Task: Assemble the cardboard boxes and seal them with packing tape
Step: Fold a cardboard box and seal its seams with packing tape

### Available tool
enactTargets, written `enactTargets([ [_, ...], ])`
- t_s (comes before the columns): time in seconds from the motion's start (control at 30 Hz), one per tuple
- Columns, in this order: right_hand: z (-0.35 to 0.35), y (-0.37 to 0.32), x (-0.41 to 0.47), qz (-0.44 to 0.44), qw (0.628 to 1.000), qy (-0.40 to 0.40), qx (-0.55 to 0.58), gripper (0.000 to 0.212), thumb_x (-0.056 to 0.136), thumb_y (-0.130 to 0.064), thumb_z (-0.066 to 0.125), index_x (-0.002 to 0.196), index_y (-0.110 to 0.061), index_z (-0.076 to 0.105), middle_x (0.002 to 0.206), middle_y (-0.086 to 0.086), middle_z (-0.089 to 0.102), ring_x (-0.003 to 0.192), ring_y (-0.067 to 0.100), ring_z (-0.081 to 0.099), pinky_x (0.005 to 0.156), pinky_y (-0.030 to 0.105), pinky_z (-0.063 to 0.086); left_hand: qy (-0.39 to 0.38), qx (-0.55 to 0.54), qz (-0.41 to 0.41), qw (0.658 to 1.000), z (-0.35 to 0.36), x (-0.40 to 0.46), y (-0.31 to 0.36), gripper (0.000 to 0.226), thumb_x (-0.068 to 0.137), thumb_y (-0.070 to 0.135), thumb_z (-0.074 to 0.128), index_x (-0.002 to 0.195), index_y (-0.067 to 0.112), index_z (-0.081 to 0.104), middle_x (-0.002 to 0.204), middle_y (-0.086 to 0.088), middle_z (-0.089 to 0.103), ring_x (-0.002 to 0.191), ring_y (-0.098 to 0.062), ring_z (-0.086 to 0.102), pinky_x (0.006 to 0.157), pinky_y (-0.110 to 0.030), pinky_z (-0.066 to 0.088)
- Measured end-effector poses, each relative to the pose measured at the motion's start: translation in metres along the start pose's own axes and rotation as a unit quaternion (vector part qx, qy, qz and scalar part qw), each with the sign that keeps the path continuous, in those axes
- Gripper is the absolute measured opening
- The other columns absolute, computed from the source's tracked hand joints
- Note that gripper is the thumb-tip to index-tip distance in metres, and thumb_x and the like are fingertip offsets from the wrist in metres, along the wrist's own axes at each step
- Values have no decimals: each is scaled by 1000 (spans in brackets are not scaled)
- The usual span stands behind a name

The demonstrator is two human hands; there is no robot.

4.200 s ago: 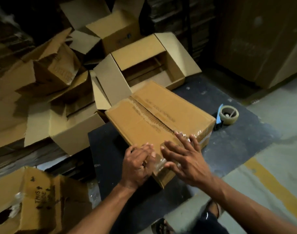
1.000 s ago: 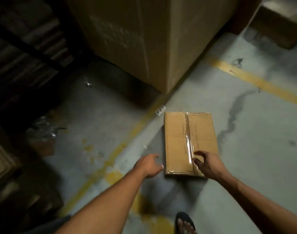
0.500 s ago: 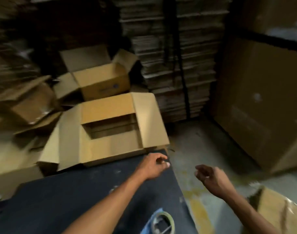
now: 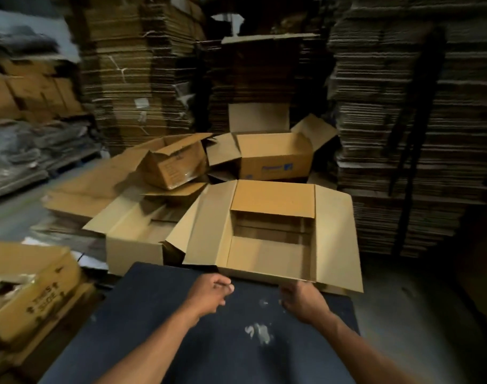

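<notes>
1. Stacks of flat cardboard (image 4: 142,79) wall in the back of a dim storeroom, and a dark bench (image 4: 209,328) fills the foreground.
2. At the far edge of that bench sits the open box (image 4: 267,231), its four flaps spread outward and its inside showing; the near flap overhangs the bench edge.
3. By the look of it the step in hand is fetching the next box to work on: no tape shows on it from this view, and its top flaps are not yet folded.
4. The right hand (image 4: 303,300) is at the near rim of the box, its fingers curled against the cardboard edge; it seems to grip that edge, though blur keeps this from being certain.
5. The left hand (image 4: 209,293) hovers just short of the near flap, fingers loosely curled, holding nothing.
6. The next move probably calls for both hands to draw the box fully onto the bench, then turn or fold it so a seam lies flat for taping.
7. Behind and to the left lie more open boxes (image 4: 275,156) in a loose heap, and a printed box (image 4: 29,295) stands left of the bench. No tape roll shows.
</notes>
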State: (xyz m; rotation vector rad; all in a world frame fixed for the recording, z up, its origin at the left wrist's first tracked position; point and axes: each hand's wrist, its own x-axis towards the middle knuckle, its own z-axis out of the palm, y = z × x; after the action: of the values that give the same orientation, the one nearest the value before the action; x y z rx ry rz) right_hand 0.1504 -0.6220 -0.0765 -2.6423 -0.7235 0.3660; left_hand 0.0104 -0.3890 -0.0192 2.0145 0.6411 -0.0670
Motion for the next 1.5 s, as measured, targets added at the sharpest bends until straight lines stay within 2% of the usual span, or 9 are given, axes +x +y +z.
enactTargets([
  [0.1,28,-16,36,0,1000,-20,-13,40,89,-38,64,128,-31,69,121,-5,74,113,24,68,91,32,54,3,-5,-25,1000,-14,29,-31,16,98,30,71,113,27,71,106,6,74,87,-14,76,76,-35,62],
  [0.27,62,-41,111,35,996,-48,-70,42,93,-37,60,135,-32,63,130,2,68,119,25,64,96,34,52,-59,18,15,998,-32,107,-63,23,95,32,74,118,27,72,104,9,75,88,-6,73,80,-22,57],
  [0.53,123,-73,241,48,968,-127,-213,71,99,-42,59,160,-31,25,150,6,52,144,32,39,112,55,34,-52,-98,-42,993,-56,229,-122,18,100,26,68,118,24,68,106,3,72,82,-15,73,62,-20,51],
  [0.67,134,-70,256,28,954,-131,-267,30,101,-25,54,127,-38,59,118,4,68,113,30,65,99,45,44,-72,-131,-64,987,-60,242,-151,23,101,27,67,122,21,68,108,1,71,87,-14,73,68,-22,52],
  [0.9,41,-106,238,-17,970,-76,-230,18,99,-26,60,117,-30,62,90,-7,64,82,17,68,66,32,54,-43,-180,-45,982,-77,232,-124,19,100,27,68,118,21,71,105,0,73,89,-18,72,64,-23,53],
  [1.13,-80,-155,162,-55,991,-49,-113,31,97,-18,64,128,-19,63,114,0,66,108,22,64,89,34,53,-15,-260,-42,965,-89,163,-67,24,98,46,66,106,24,73,102,0,75,92,-18,68,73,-34,54],
  [1.27,-66,-164,83,-97,986,-106,-81,41,96,-18,67,137,-23,59,122,-6,63,116,16,62,92,28,51,59,-278,-29,958,-95,87,-78,52,87,68,68,101,18,75,83,-2,65,68,-13,56,60,-33,49],
  [1.37,-26,-172,25,-150,976,-131,-93,44,96,-21,67,138,-26,58,123,-6,64,114,13,63,89,26,55,122,-384,-71,912,-97,26,-99,67,74,77,69,112,22,71,97,-5,68,78,-19,60,65,-39,54],
  [1.5,48,-184,-37,-229,953,-140,-138,40,94,-21,67,133,-28,60,115,-2,70,102,17,67,84,34,58,232,-464,-126,845,-95,-44,-130,31,93,43,75,117,31,61,121,-5,66,108,-26,60,93,-52,55],
])
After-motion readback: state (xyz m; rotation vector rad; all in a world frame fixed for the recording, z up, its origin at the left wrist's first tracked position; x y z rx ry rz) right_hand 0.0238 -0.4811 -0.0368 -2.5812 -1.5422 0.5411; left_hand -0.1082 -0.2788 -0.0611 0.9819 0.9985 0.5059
